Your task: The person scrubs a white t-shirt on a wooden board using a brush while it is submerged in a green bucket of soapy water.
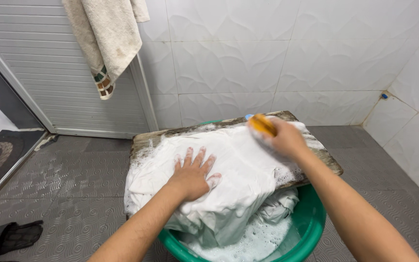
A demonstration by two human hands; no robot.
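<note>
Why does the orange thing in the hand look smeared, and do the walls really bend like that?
In the head view, the orange scrubbing brush in the right hand is motion-blurred, while the left hand, pressed flat on the soapy white cloth, is sharp. The wide lens curves the white tiled wall towards the edges. Lighting is soft and even, with faint sheen on the tiles.

Two bare forearms enter from six o'clock, with no sleeves, watch or bands on them. The left hand (193,173) wears no glove or ring, and soap foam clings to its fingertips (214,181). The right hand (287,139), toward one o'clock, is ungloved too.
</note>
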